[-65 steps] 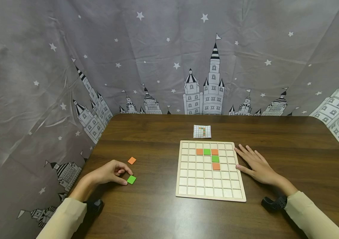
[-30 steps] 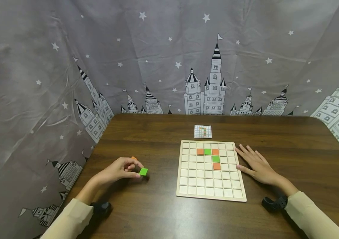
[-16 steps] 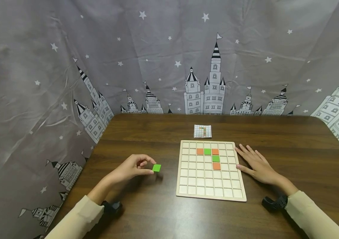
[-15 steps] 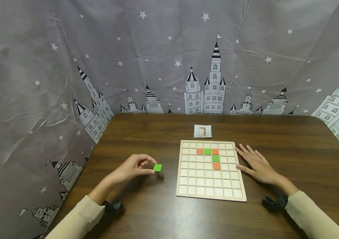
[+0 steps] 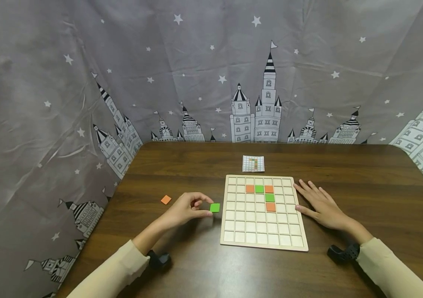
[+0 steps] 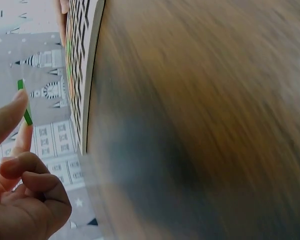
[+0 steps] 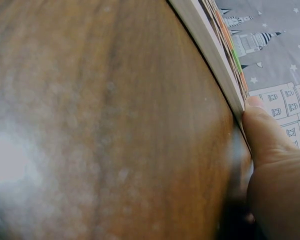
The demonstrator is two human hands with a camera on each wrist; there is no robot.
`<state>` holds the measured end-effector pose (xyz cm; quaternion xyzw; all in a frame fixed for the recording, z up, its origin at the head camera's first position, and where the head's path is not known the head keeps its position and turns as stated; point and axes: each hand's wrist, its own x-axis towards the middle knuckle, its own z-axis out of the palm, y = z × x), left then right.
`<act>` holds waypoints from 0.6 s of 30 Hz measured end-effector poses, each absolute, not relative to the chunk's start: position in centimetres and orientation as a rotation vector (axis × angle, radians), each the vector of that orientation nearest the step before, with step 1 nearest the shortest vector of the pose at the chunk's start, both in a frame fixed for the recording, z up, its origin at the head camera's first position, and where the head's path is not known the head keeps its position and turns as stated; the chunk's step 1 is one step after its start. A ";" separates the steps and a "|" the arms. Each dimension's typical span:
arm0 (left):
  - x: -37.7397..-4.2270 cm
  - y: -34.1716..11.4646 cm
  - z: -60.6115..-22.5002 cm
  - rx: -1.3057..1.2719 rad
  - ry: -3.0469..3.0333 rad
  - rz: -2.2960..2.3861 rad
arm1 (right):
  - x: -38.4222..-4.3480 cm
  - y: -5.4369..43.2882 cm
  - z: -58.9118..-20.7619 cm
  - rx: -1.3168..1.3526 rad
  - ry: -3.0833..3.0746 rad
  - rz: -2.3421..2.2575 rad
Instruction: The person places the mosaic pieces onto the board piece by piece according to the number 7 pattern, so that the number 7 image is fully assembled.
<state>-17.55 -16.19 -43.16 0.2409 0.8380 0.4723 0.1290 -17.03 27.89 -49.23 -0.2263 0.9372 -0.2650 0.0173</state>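
Observation:
Between thumb and forefinger my left hand point(image 5: 187, 209) pinches a green square tile point(image 5: 215, 207), just off the left edge of a pale wooden grid board point(image 5: 234, 240). In the left wrist view the tile point(image 6: 25, 102) is seen edge-on, raised above the table. Orange and green tiles fill several cells of the board: a row of three, orange, green point(image 5: 259, 189), orange, then green and orange point(image 5: 270, 207) running down from its right end. My right hand point(image 5: 321, 207) lies with fingers spread at the board's right edge; its thumb point(image 7: 262, 125) touches that edge in the right wrist view.
A loose orange tile point(image 5: 165, 200) lies on the brown wooden table point(image 5: 196, 165), left of my left hand. Behind the board is a small printed card point(image 5: 253, 164) with a coloured grid pattern. A grey curtain with castles point(image 5: 196, 62) hangs beyond the table.
My left hand has picked the green tile up from the table and carried it right, close to the board. The orange tile, hidden behind the hand, shows again. My right hand stays put.

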 end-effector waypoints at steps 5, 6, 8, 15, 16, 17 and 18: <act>-17.6 -15.0 -43.4 0.704 2.427 1.376 | -17.0 27.8 -49.3 -0.710 2.912 -0.831; -17.7 -14.8 -43.5 0.709 2.424 1.378 | -17.0 27.8 -49.3 -0.710 2.913 -0.830; -17.7 -14.4 -43.5 0.714 2.427 1.376 | -16.9 27.8 -49.3 -0.710 2.917 -0.826; -17.8 -12.8 -43.6 0.748 2.431 1.382 | -17.0 27.8 -49.0 -0.706 2.918 -0.823; -17.8 -12.5 -43.5 0.747 2.424 1.384 | -17.0 27.8 -49.0 -0.705 2.919 -0.821; -17.8 -12.2 -43.5 0.745 2.415 1.387 | -17.0 27.8 -49.0 -0.704 2.920 -0.818; -17.8 -11.9 -43.5 0.741 2.406 1.391 | -17.0 27.8 -49.0 -0.702 2.922 -0.813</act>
